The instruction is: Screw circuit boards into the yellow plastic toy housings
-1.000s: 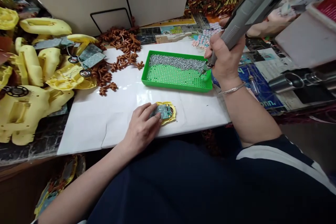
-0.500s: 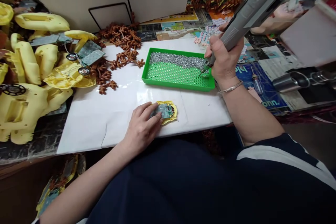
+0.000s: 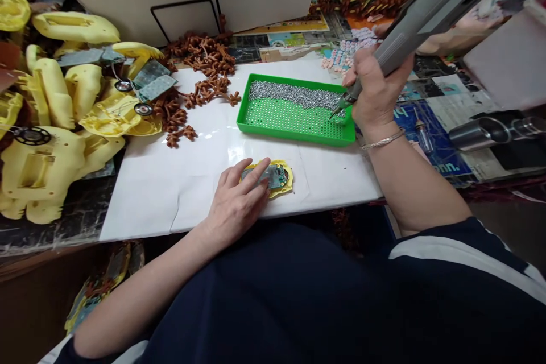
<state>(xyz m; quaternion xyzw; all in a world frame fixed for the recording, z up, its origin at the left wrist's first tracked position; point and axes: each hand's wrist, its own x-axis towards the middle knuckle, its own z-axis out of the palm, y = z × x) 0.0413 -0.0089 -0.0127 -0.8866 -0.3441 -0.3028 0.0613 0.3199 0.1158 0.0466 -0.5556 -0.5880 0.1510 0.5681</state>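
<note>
My left hand [image 3: 236, 202] lies over a yellow plastic shell [image 3: 289, 177] on the white board, its fingers bent around the shell's left part and one finger stretched across. A green circuit board [image 3: 275, 177] sits inside the shell; the hand hides part of both. My right hand [image 3: 381, 88] is wrapped round a grey electric screwdriver [image 3: 409, 34], held tilted. Its bit points down into the right end of a green perforated tray [image 3: 294, 137], near small silver screws [image 3: 294, 92] heaped along the far side. Whether a screw is on the bit is too small to tell.
Yellow plastic toy parts [image 3: 53, 79] with wired speakers pile up on the left. Brown branching plastic pieces [image 3: 205, 57] lie behind the white board [image 3: 149, 193]. At the right are a metal cylinder [image 3: 478, 135] and a screwdriver with a clear handle [image 3: 424, 133].
My left hand's fingers have shifted on the shell, with one finger now straighter over the circuit board. The screwdriver bit stays at the tray's right end. The whole view has shifted slightly.
</note>
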